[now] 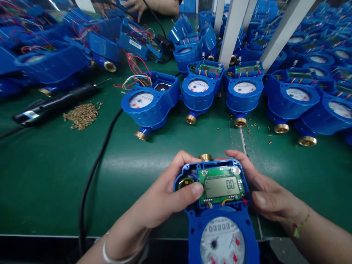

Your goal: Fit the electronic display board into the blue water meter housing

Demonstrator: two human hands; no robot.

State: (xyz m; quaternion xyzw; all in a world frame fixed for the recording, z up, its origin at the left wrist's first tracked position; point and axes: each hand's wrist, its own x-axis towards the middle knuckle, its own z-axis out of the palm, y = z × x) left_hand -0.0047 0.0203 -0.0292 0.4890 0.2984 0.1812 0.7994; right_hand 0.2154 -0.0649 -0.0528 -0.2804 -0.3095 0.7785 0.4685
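Note:
Between my two hands is a blue water meter (223, 222), its open upper housing showing a green circuit board with a lit display (222, 186) that reads 0.0. Below the board lies the round white dial (222, 240) with red pointers. My left hand (170, 194) grips the left side, thumb resting on the board's left edge by the display. On the opposite side, my right hand (268, 194) wraps the housing, its thumb along the right wall. A brass threaded end (205, 157) sticks out beyond the top edge. The fingers under the meter are hidden.
Several blue meters stand beyond, one with loose wires (148, 101). A black electric screwdriver (57, 102) lies left, beside a pile of small brass screws (81, 115). A black cable (95, 172) crosses the green bench (132, 198). White posts (233, 31) rise behind; another person's hand (136, 7) is at the back.

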